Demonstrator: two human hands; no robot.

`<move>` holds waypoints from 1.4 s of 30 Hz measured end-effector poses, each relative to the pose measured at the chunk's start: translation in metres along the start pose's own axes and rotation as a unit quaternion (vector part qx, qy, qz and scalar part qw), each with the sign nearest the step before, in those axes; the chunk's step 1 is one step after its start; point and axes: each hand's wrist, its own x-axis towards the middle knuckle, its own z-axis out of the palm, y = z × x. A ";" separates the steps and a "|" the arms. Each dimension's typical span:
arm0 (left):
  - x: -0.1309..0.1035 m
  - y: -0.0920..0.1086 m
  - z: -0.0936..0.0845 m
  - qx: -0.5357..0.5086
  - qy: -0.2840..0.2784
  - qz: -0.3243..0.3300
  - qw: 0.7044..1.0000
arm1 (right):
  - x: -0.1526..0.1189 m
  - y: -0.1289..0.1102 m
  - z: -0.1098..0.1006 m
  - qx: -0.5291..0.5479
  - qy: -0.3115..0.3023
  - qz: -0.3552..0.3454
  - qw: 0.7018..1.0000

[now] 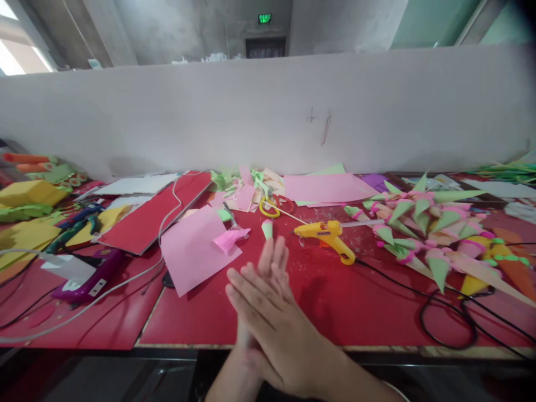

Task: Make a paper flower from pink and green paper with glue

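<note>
My right hand (280, 326) lies flat against my left hand (274, 259), palm to palm, above the front of the red table (201, 318). The fingers of both are stretched out, and the right hand covers most of the left. Whatever may be between the palms is hidden. Just beyond the fingertips stands a small pale green paper cone (267, 229). To its left, a small pink packet (231, 239) rests on a pink paper sheet (188, 251). A yellow glue gun (329, 235) lies to the right, nozzle pointing left.
Paper flowers (419, 218) are heaped at the right, near the looping black cable (422, 318). Yellow-and-red-handled scissors (270, 207) lie behind the cone among paper scraps. At left are a purple power strip (94, 276), a white cable and a red board (161, 209). A pale partition (209, 123) stands behind.
</note>
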 end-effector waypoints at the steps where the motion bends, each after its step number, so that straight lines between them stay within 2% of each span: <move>1: 0.000 -0.002 0.001 -0.011 -0.015 0.004 1.000 | 0.002 0.001 0.000 0.002 0.009 0.008 1.000; 4: 0.005 0.000 -0.003 0.001 -0.044 -0.033 0.998 | 0.006 0.012 -0.002 -0.003 0.044 0.082 0.996; 5: 0.008 0.004 -0.007 0.037 -0.057 -0.039 0.997 | 0.006 0.016 -0.001 -0.001 0.053 0.103 0.993; 9: 0.025 0.022 -0.021 0.077 -0.057 -0.015 0.995 | -0.001 0.021 0.008 0.064 0.104 0.119 0.985; 13: 0.044 0.030 -0.026 0.036 -0.084 -0.011 0.996 | -0.009 0.021 0.011 0.181 0.220 0.165 0.944; 15: 0.059 0.031 -0.030 0.148 -0.103 0.003 0.984 | -0.013 0.023 0.008 0.236 0.229 0.219 0.919; 16: 0.067 0.031 -0.032 0.260 -0.114 0.010 0.959 | -0.015 0.025 0.007 0.256 0.225 0.248 0.907; 17: 0.076 0.030 -0.034 0.408 -0.117 0.010 0.906 | -0.017 0.027 0.007 0.274 0.219 0.275 0.895; 18: 0.085 0.027 -0.036 0.558 -0.102 0.011 0.824 | -0.020 0.029 0.006 0.291 0.214 0.299 0.883; 19: 0.094 0.024 -0.037 0.604 -0.090 0.001 0.792 | -0.022 0.031 0.006 0.309 0.210 0.320 0.871; 21: 0.110 0.013 -0.037 0.660 -0.058 -0.013 0.749 | -0.028 0.035 0.007 0.332 0.205 0.354 0.850; 24: 0.131 -0.005 -0.030 0.719 -0.021 -0.043 0.693 | -0.036 0.046 0.007 0.300 0.214 0.380 0.849; 27: 0.145 -0.018 -0.022 0.745 -0.034 -0.046 0.665 | -0.044 0.058 0.005 0.257 0.236 0.386 0.854; 31: 0.151 -0.021 -0.026 0.748 -0.078 -0.033 0.658 | -0.054 0.066 0.003 0.264 0.254 0.382 0.848; 34: 0.144 -0.014 -0.040 0.728 -0.114 -0.001 0.676 | -0.057 0.066 0.000 0.281 0.227 0.382 0.850; 38: 0.124 0.005 -0.058 0.666 -0.177 0.053 0.723 | -0.053 0.064 -0.015 0.246 0.166 0.358 0.885; 40: 0.112 0.013 -0.063 0.629 -0.196 0.068 0.750 | -0.044 0.064 -0.027 0.216 0.169 0.315 0.908; 42: 0.103 0.016 -0.065 0.565 -0.197 0.080 0.797 | -0.033 0.065 -0.036 0.212 0.183 0.278 0.919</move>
